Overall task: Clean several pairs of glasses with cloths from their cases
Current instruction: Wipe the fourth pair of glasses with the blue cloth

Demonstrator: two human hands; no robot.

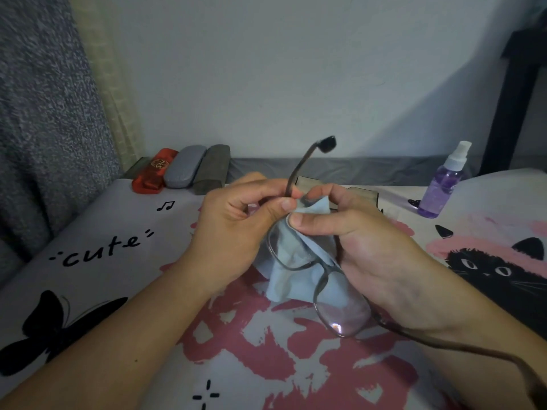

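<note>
Glasses [322,279] sit nearest to us, held above the bedsheet [97,261] with one temple trailing toward the lower right and the other standing up past our fingers. A pale blue cloth [291,261] hangs behind the lenses and is bunched up between both hands. Our right hand [364,247] grips the frame, its thumb pressing the cloth against the upper rim. Our left hand [236,229] pinches the upright temple near its hinge, with fingers curled round it. Farther back at the left, three closed cases lie side by side against the wall: a red case [152,175], a grey case [184,166] and a dark case [211,168]. At the far right a spray bottle [442,184] of purple liquid stands upright on the sheet.
</note>
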